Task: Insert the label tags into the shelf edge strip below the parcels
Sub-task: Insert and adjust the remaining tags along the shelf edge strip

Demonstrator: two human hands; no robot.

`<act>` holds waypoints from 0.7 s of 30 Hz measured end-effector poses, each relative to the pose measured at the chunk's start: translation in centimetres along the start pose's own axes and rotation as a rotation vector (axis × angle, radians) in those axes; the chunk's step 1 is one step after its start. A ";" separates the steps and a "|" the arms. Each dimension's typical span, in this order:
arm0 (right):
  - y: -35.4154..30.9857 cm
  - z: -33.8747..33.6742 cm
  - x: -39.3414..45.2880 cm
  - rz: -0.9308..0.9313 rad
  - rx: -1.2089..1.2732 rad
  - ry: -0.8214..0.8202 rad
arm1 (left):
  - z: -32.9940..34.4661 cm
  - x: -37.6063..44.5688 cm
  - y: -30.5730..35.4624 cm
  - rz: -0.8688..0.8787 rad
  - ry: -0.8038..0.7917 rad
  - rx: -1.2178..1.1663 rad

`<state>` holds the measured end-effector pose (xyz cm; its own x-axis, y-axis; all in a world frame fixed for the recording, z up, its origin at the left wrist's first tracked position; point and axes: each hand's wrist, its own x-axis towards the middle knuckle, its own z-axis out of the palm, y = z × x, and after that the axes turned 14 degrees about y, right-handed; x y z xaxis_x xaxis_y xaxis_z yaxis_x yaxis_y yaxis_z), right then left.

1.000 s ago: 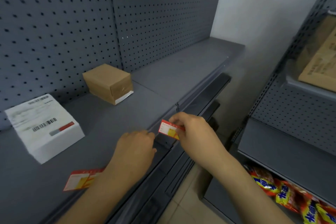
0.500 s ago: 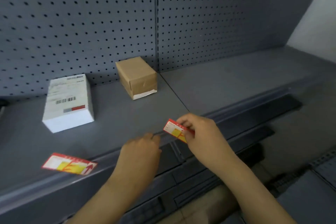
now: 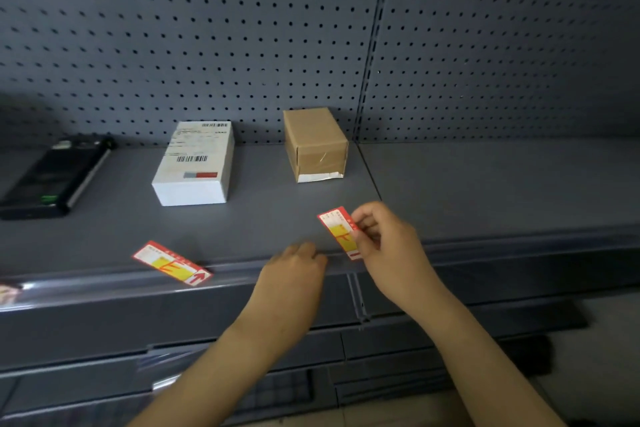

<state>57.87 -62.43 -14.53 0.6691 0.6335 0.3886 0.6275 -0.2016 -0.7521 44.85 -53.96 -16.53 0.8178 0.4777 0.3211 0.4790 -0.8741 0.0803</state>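
The right hand (image 3: 388, 246) is pinching a red and yellow label tag (image 3: 341, 230) between thumb and curled fingers, holding it nearly upright, its lower end reaching down to the front lip of the shelf (image 3: 485, 191). Just to its left, the left hand (image 3: 294, 274) is resting at the shelf edge strip (image 3: 104, 291), knuckles up, fingers bent over the lip; whether they are gripping the strip or only pressing on it, I cannot tell. The two hands are sitting close together, a narrow gap between them.

A second label tag (image 3: 172, 263) is lying flat on the shelf near the front edge, well to the left of the left hand, its arrowed end poking over the lip. Behind, a white parcel (image 3: 194, 163) with barcodes and a brown cardboard parcel (image 3: 315, 144) are standing side by side, apart from each other, close to the pegboard back wall (image 3: 207, 45). A black device (image 3: 52, 177) is lying at the far left. Open shelf is stretching away to the right of the brown parcel, and a clear band of it is running between the parcels and the front edge.
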 end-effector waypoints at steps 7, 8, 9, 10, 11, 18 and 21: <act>1.2 1.6 0.0 0.018 0.007 -0.013 | 0.0 -0.4 0.0 0.029 -0.009 0.004; 1.3 1.8 0.0 0.015 0.014 -0.012 | 0.0 -0.4 0.0 0.030 -0.007 0.000; 1.2 1.8 -0.1 0.005 0.026 -0.013 | 0.0 -0.3 0.1 0.030 -0.003 -0.002; 1.1 1.9 -0.1 -0.008 0.046 -0.012 | 0.0 -0.4 0.1 0.030 0.001 -0.003; 1.0 1.8 -0.1 -0.017 0.076 -0.006 | -0.1 -0.4 0.1 0.029 0.005 -0.003; 1.0 1.4 0.1 -0.079 0.098 0.005 | 0.2 -0.6 0.4 0.018 -0.005 0.028; 1.9 1.6 -0.3 -0.097 -0.027 -0.039 | 0.3 -0.5 0.4 0.025 0.016 0.026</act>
<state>58.24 -61.84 -16.96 0.5887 0.6797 0.4376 0.6996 -0.1571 -0.6970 44.71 -54.57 -16.92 0.8244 0.4543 0.3376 0.4671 -0.8829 0.0475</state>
